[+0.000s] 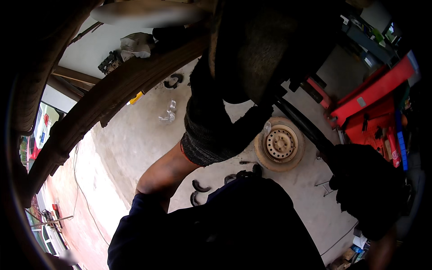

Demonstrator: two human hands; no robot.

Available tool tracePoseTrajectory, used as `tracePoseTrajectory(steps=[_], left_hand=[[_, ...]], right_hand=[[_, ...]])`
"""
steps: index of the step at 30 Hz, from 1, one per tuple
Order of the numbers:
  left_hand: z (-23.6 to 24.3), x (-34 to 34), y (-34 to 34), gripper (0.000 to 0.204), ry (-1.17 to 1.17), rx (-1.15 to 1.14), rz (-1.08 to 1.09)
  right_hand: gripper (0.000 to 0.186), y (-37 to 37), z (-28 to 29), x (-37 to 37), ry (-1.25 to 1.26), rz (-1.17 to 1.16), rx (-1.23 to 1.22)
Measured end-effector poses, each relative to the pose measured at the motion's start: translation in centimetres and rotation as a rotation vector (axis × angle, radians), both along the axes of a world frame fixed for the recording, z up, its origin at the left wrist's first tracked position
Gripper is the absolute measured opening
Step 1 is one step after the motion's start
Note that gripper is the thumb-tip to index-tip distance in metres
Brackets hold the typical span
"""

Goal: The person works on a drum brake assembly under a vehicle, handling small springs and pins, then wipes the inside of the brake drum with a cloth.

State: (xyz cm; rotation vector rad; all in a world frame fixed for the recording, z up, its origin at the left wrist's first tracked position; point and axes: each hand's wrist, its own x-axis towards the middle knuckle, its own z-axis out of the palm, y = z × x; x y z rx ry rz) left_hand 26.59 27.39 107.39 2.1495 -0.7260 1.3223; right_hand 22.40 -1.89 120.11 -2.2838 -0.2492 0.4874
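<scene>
My right hand [369, 186] is closed around the lower end of a black bar [306, 128], which slants up toward a dark part [252, 54]. My left hand [216, 126], apart from the right, is raised at this part; in shadow, I cannot tell its grip. Below, a wheel [281, 141] lies on the floor [150, 153].

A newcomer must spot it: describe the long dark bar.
From the big red metal frame at the upper right, look down and left to the tan wheel on the floor. Right of it in view, the bar slants down to the dark-gloved right hand. It is straight, slender and nearly black, unlike the round, pale wheel and the red frame.
</scene>
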Motion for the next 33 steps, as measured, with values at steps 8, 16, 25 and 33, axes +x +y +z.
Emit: tracePoseTrajectory(steps=[8, 16, 25, 33], left_hand=[[0.2, 0.1, -1.3, 0.080, 0.000, -0.052, 0.100], [0.0, 0.3, -2.2, 0.092, -0.056, -0.147, 0.169], [0.1, -0.1, -2.9, 0.094, 0.009, -0.245, 0.207], [-1.5, -0.2, -2.6, 0.068, -0.011, -0.252, 0.181]], right_hand=[[0.040, 1.2, -0.2, -0.6, 0.174, -0.194, 0.188], [0.047, -1.0, 0.9, -0.1, -0.075, 0.054, 0.061], [0.044, 1.8, 3.0, 0.6, 0.257, -0.167, -0.049], [0.047, -0.4, -1.4, 3.4, 0.349, 0.107, 0.384]])
